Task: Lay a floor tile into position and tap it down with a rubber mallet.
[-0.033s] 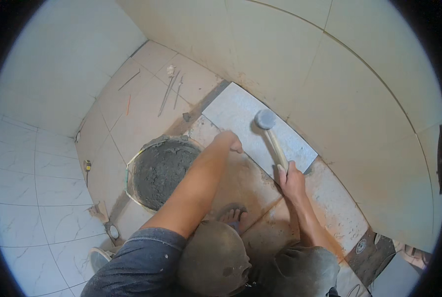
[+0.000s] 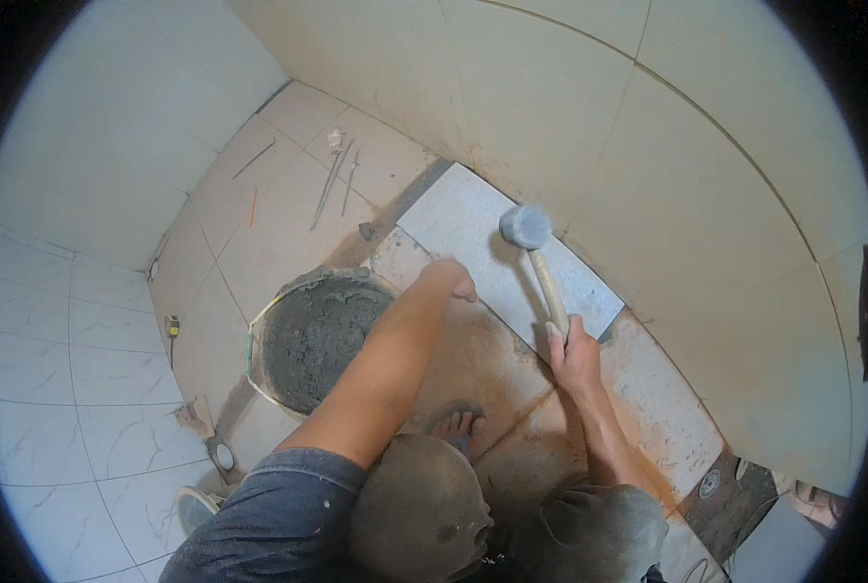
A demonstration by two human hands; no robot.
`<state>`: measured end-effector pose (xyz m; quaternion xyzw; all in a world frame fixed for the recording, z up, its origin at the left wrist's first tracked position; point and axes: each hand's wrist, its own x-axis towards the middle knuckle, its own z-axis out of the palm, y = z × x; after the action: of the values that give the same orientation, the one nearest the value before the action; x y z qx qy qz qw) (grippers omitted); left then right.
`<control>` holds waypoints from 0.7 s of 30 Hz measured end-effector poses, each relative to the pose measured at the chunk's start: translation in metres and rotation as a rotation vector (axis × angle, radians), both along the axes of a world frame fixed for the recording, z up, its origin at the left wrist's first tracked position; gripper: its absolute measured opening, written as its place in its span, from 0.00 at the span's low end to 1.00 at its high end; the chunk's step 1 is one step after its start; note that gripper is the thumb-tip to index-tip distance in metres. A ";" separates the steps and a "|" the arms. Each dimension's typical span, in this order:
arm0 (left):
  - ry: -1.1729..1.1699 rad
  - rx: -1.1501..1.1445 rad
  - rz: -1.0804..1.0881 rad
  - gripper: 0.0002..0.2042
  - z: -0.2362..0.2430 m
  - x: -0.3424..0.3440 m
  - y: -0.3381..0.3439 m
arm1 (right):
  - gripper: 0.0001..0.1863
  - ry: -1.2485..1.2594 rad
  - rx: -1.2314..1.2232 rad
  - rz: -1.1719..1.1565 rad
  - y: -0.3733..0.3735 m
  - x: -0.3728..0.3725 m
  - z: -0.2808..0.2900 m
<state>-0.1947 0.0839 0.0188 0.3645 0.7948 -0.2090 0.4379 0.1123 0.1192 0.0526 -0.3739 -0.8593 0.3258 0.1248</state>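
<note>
My right hand [image 2: 575, 355] grips the pale wooden handle of a mallet [image 2: 526, 226], whose grey head hangs over a light grey rectangular tile [image 2: 463, 214] lying along the right-hand wall. My left hand [image 2: 450, 280] is at the tile's near-left edge with its fingers curled down; whatever they might hold is hidden. A round bucket of wet grey mortar [image 2: 312, 340] stands just left of my left forearm.
Thin rods [image 2: 329, 185], an orange stick [image 2: 253, 204] and a tape measure [image 2: 171, 330] lie on the tiled floor. My sandalled foot [image 2: 453, 428] is below my hands. Walls [image 2: 725, 243] bound the space. A drain [image 2: 709, 481] and another container [image 2: 193, 510] sit near the lower sides.
The mallet head has shifted slightly up and to the right over the tile. My left hand is in the same place.
</note>
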 end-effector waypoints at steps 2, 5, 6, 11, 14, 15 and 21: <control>-0.038 -0.015 0.090 0.32 0.004 0.002 -0.003 | 0.16 0.325 -0.061 -0.027 -0.005 -0.004 0.027; 0.027 0.059 -0.032 0.33 0.018 0.018 0.000 | 0.16 0.297 0.011 -0.051 -0.001 0.006 0.008; 0.049 0.051 -0.047 0.33 0.026 0.027 0.005 | 0.16 0.287 0.013 -0.063 0.002 0.013 -0.004; 0.187 0.082 -0.107 0.35 0.011 0.017 -0.003 | 0.15 -0.018 0.043 -0.048 0.006 0.011 -0.009; 0.001 0.060 0.015 0.37 -0.012 0.001 -0.003 | 0.17 0.313 -0.003 -0.063 -0.003 0.003 0.019; 0.027 0.082 -0.068 0.40 -0.019 0.001 0.000 | 0.17 0.309 -0.001 -0.066 -0.001 0.005 0.015; 0.156 0.155 -0.095 0.50 -0.029 0.019 0.006 | 0.15 -0.177 0.118 -0.039 0.012 0.020 -0.030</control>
<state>-0.1757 0.0897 -0.0103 0.4173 0.8220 -0.1952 0.3348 0.1322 0.1316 0.0230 -0.4100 -0.8772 0.2379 0.0762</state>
